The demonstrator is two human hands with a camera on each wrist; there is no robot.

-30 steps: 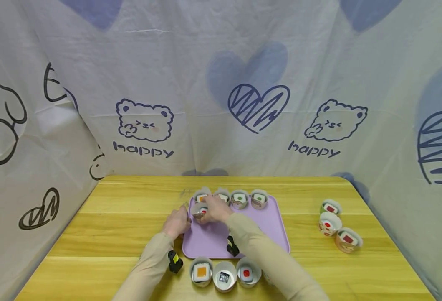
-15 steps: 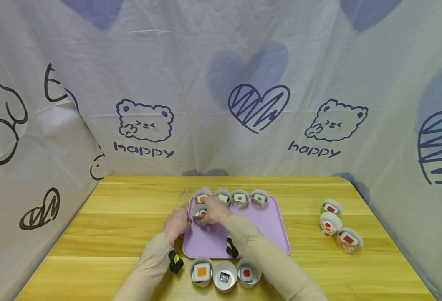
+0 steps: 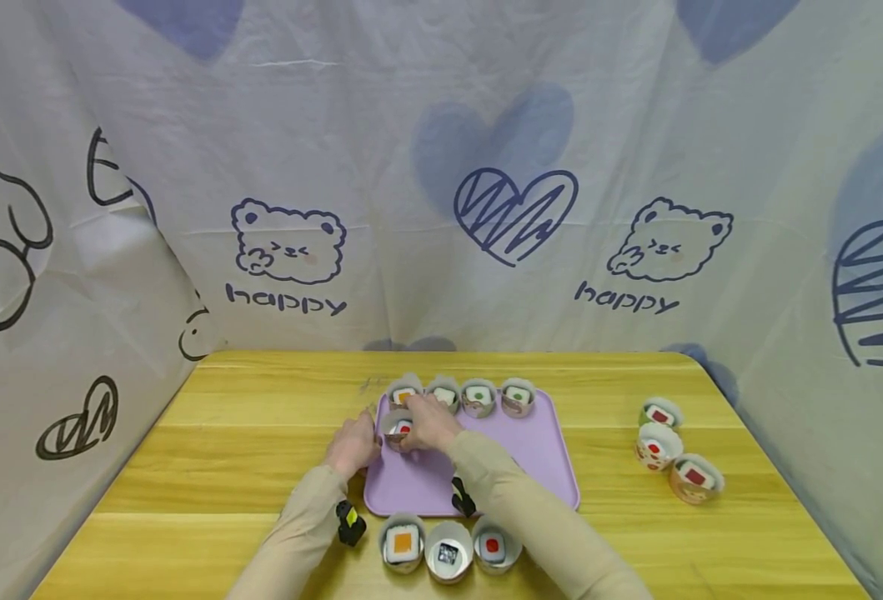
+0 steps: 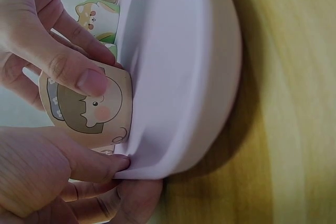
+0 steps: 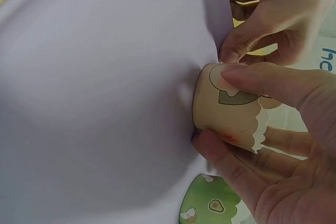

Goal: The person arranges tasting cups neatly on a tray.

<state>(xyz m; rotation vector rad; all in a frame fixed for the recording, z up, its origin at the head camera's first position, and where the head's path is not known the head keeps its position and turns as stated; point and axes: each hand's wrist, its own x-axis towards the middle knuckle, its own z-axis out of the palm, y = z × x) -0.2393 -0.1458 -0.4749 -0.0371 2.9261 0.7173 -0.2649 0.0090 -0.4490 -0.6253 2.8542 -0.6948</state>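
Note:
My right hand [image 3: 432, 423] holds a paper baking cup [image 4: 94, 111] by its sides, thumb on one side and fingers on the other. A cartoon face decorates this cup, and a white piece with a red top shows inside it in the head view. The cup stands upright at the back left of a lilac tray [image 3: 411, 485], its base right at the tray's floor. My left hand [image 3: 353, 445] pinches the tray's left rim, thumb inside and fingers outside. Behind the held cup, several filled cups [image 3: 479, 398] line the tray's far edge.
Three paper cups stand in front of the tray: one with an orange-topped piece [image 3: 402, 543], one with a black-and-white patterned square [image 3: 449, 553], one with a red-topped piece [image 3: 493, 547]. Three more cups [image 3: 659, 448] cluster on the wooden table [image 3: 261, 433] at the right.
My right hand and the held cup have shifted very slightly toward the front of the tray. The left hand keeps its place on the rim.

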